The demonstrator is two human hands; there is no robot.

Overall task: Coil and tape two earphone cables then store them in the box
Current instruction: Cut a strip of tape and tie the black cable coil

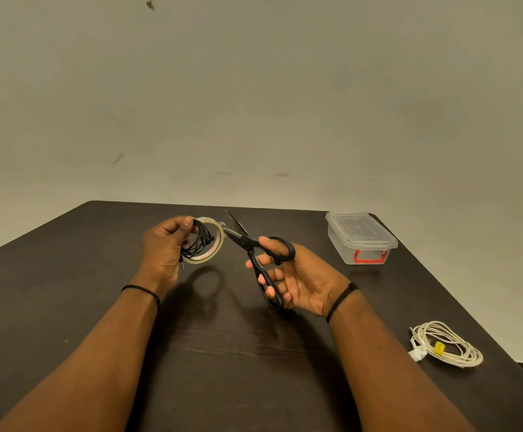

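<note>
My left hand (166, 244) grips black earphone cable (198, 241) coil and tape roll (211, 244), red print unreadable | right hand (297, 275) grips open scissors (258, 260) | white cable (447, 344), box (361, 238) on desk (98, 291)

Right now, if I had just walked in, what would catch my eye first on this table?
Two hands raised over the middle of the dark table: the left hand grips a coiled black earphone cable together with a clear tape roll, while the right hand holds black scissors, blades open at the roll. Far right stands a lidded clear box with a red latch; nearer, a coiled white cable lies by the edge.
</note>
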